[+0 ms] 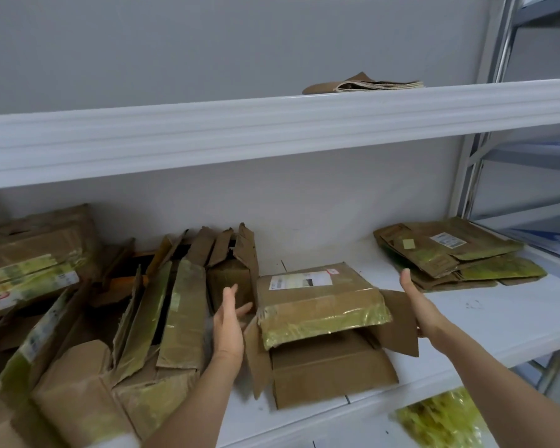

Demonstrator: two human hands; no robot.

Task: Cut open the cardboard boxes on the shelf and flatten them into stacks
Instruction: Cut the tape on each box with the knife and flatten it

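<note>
A crowd of opened cardboard boxes (88,318) fills the left end of the white shelf (485,321), flaps torn and ragged, yellow-green tape glossy over the dull brown board; they press against one another and reach the shelf's front edge. Just right of them the left hand (228,328) is raised with fingers straight and loosely spread, holding nothing, close beside the left flap of the middle box (324,321). That box sits near the front lip, its end flaps splayed open toward the viewer, a white label (299,281) on its top and wrinkled shiny tape across the fold (the inside looks bare brown board). The right hand (417,302) stands at its right flap, fingers extended and holding nothing; whether it touches the flap cannot be told. Bare shelf surface lies between this box and the flattened stack (459,257) at the far right end. Above, on the upper shelf (272,130), rests a folded cardboard pile (366,85).
</note>
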